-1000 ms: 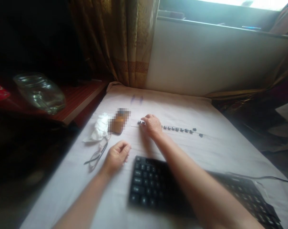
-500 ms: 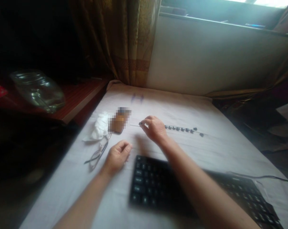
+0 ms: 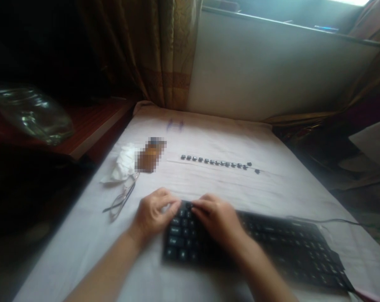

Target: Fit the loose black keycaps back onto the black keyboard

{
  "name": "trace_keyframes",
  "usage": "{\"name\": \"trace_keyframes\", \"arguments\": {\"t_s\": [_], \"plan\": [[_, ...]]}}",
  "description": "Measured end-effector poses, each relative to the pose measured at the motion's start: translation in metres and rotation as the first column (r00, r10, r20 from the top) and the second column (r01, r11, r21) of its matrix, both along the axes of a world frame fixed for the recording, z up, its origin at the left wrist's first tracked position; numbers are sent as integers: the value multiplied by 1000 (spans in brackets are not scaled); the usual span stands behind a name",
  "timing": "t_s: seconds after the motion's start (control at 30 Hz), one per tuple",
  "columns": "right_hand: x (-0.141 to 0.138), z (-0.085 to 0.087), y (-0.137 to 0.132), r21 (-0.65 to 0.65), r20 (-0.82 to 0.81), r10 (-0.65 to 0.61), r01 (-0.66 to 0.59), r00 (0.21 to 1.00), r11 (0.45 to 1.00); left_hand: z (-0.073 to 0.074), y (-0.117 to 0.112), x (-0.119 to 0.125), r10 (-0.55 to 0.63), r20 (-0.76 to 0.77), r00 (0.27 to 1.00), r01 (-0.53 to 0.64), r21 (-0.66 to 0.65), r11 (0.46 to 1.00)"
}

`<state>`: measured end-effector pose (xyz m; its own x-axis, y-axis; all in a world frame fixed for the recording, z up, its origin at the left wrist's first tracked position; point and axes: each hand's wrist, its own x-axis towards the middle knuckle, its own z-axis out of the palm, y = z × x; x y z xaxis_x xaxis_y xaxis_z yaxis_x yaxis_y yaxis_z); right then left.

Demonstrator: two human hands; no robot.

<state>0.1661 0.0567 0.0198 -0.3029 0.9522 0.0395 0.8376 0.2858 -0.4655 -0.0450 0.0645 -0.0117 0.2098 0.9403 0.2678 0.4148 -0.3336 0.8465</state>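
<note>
A black keyboard (image 3: 281,247) lies on the cloth-covered bed or table in front of me. My left hand (image 3: 157,214) is at its upper left corner, fingers curled and thumb against the corner edge. At that same corner, the thumb and fingers of my right hand (image 3: 219,216) close on a small dark key (image 3: 189,205); blur hides whether it is loose from the board. Farther away, a row of small black keycaps (image 3: 212,162) runs across the cloth, with two more keycaps (image 3: 257,171) out of line at its right end.
Eyeglasses (image 3: 122,199), a crumpled white cloth (image 3: 123,163) and a pixelated brown object (image 3: 150,155) lie at left. A glass jar (image 3: 35,113) rests on a reddish wooden surface (image 3: 83,130). The keyboard's cable (image 3: 328,219) trails right. A curtain (image 3: 167,54) hangs behind.
My right hand has left the row's left end, where it held a keycap, and come back to the keyboard. My left hand has moved right onto the keyboard's corner. The view has shifted slightly.
</note>
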Motion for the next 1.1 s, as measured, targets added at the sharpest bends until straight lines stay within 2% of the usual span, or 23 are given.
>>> {"name": "trace_keyframes", "arguments": {"t_s": [0.1,0.17,0.3,0.53,0.9,1.1], "plan": [[-5,3,2,26,106,25,-28,994,999,-1,-5,0,-41,-195,980,95,278,956],[-8,5,3,16,163,36,-39,986,999,-2,-6,0,-53,-308,950,170,368,914],[-9,5,5,8,189,51,-54,981,999,-3,-7,0,-58,-414,908,230,379,896],[-5,-8,5,67,72,59,-64,996,996,-2,-7,0,-44,-423,905,230,400,887],[-7,-6,-1,219,297,129,-199,946,955,-3,-6,5,-1,-422,907,204,435,877],[-9,-3,-1,173,342,128,-197,931,965,-3,-6,6,-11,-416,909,210,435,875]]}}
